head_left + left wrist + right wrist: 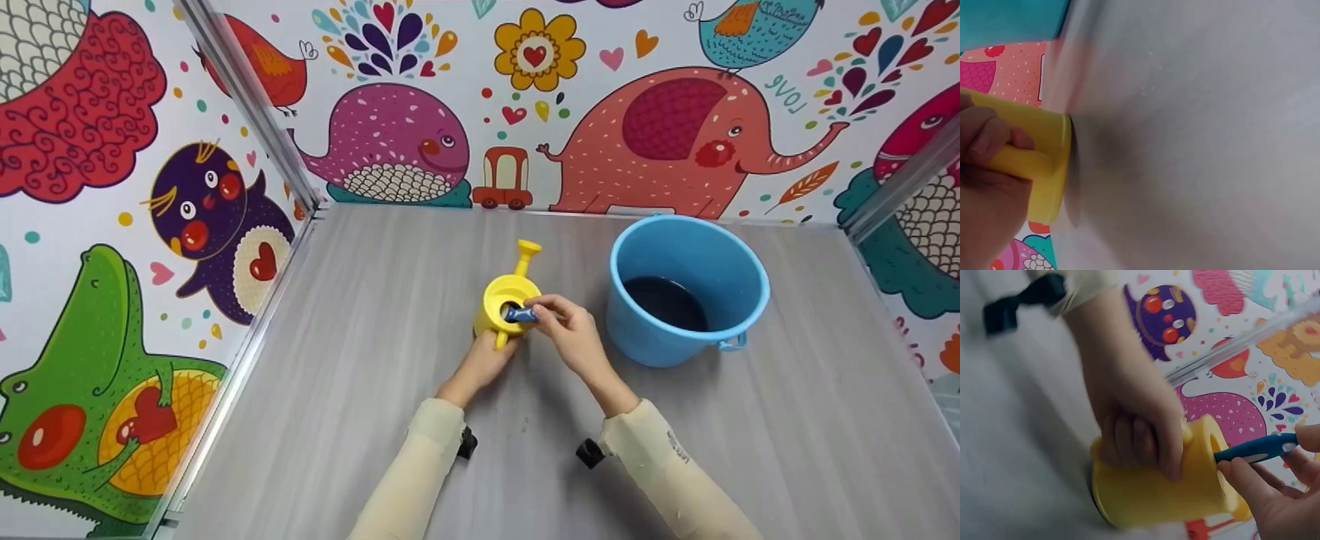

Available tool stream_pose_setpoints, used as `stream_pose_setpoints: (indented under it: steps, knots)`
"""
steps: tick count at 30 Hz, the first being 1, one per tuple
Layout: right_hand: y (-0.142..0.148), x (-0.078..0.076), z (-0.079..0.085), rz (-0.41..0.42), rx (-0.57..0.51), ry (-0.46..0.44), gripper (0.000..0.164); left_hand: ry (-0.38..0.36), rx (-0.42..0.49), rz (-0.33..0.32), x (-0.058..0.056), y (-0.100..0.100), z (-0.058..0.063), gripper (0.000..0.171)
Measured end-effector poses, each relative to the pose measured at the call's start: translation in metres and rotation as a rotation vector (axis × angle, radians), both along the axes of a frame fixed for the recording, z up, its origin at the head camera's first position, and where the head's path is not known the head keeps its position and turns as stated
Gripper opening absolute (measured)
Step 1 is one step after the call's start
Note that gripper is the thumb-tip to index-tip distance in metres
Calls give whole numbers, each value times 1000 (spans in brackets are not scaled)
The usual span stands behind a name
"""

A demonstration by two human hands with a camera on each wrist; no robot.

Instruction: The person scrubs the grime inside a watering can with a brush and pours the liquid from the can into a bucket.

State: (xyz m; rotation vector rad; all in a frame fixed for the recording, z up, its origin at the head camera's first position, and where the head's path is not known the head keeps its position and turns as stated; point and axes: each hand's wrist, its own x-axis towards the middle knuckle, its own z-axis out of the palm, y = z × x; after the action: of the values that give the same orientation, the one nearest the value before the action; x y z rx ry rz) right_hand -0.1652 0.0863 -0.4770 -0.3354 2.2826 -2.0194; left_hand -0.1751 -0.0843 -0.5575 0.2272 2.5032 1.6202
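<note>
In the head view a yellow watering can [491,291] stands about upright at mid-table, its spout [523,259] directed away from me. My left hand [486,364] grips the can's side handle [1030,162], with fingers curled round it in the left wrist view. My right hand [576,336] pinches a slim blue-and-white handle [1258,449], shaped like a toothbrush's, between thumb and fingers. That blue handle slants into the can's top opening, and its far end is hidden inside. The can's base is right at the tabletop.
To the right of the can stands a light blue bucket [645,341] with dark liquid at its bottom. The grey table [360,300] is bounded by cartoon-printed panels [480,105] at the back and sides. Metal strips [255,112] run along the panel corners.
</note>
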Motion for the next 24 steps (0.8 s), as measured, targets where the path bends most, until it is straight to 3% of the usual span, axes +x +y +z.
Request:
stream_pose_setpoints:
  steps: [4, 8, 13, 20, 24]
  knots:
    - [0, -1, -7, -73, 348, 385, 18, -5, -1, 6, 0, 0, 0, 25]
    - [3, 0, -13, -7, 555, 630, 22, -20, -4, 0, 0, -1, 1, 20]
    - [7, -4, -13, 50, 632, 729, 29, -30, 2, 6, 0, 0, 2, 19]
    - [12, -5, -16, -23, 656, 859, 25, -38, -10, -18, 1, 2, 3, 18]
    - [14, 0, -19, -75, 630, 923, 26, -15, -34, -21, 2, 1, 3, 30]
